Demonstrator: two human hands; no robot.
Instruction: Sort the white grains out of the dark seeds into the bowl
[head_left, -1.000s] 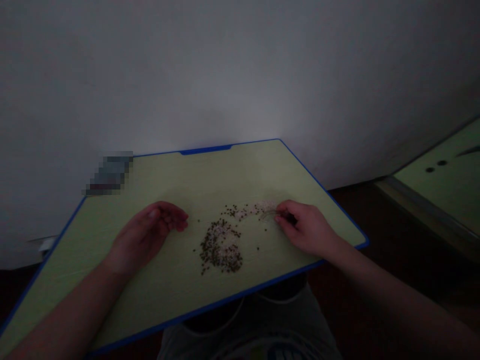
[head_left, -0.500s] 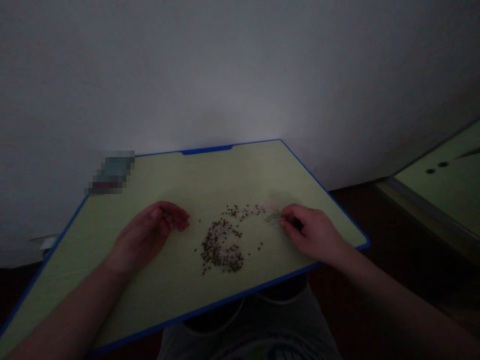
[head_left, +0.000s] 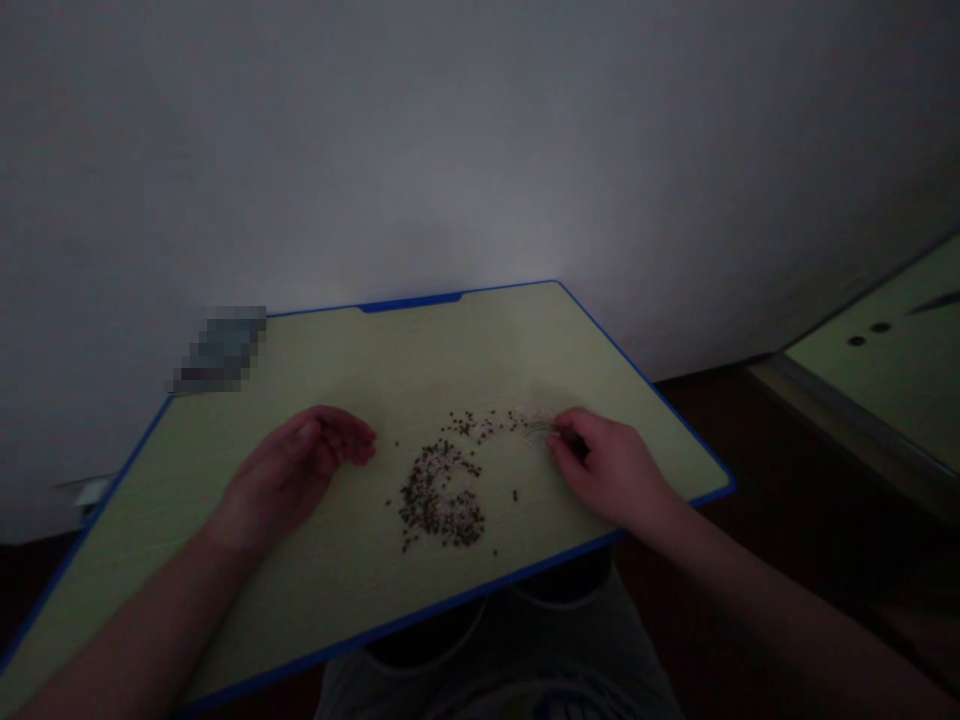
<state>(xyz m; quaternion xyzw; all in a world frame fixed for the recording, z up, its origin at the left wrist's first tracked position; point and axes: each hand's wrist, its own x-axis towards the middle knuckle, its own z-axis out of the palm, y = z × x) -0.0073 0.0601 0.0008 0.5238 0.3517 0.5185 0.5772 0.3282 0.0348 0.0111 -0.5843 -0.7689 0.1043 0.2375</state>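
My right hand [head_left: 607, 465] is closed in a pinch on a thin, curved, tweezers-like tool [head_left: 534, 431]. Its fine, pale prongs point left, just above the board at the right end of a strip of pale grains [head_left: 532, 412]. The exact kind of tool is hard to make out in the dim light. A larger heap of mixed dark beans and pale grains [head_left: 442, 500] lies between the hands. Left of that heap my left hand [head_left: 300, 465] rests on its side, fingers loosely curled, thumb apart and nothing visible in it.
The heap lies on a pale tabletop [head_left: 420, 360] with a blue rim, set against a grey wall [head_left: 450, 150]. A pixelated flat object [head_left: 221, 348] lies at its far left corner. Few loose dark beans [head_left: 515, 495] sit right of the heap. A pale cabinet [head_left: 892, 350] stands at right.
My right hand shifted slightly right, then back left, with the tool. A few loose dark beans lie in new spots closer to the table's front edge. My left hand has stayed put.
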